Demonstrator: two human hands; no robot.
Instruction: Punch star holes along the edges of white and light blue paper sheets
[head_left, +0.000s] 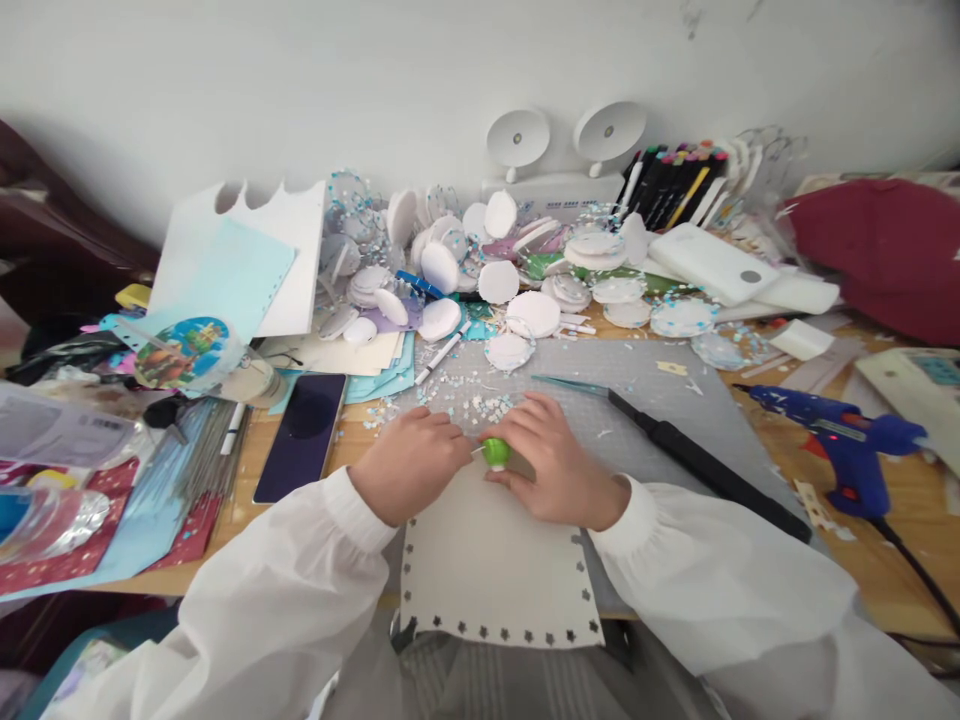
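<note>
My right hand (551,465) is closed around a small green punch-like tool (496,453) at the top edge of a cream sheet (495,570) whose sides and bottom carry a row of star-shaped holes. My left hand (409,462) is curled next to it, its fingertips pinching at the sheet's top edge right beside the green tool. Both hands lie over a grey cutting mat (660,400) strewn with small paper bits (472,405). White sleeves cover both arms.
A pile of white discs (525,280) fills the back of the desk. A blue glue gun (840,435) lies at the right, a long black tool (697,465) crosses the mat, a dark phone (302,435) lies at the left. Markers (671,185) stand at the back.
</note>
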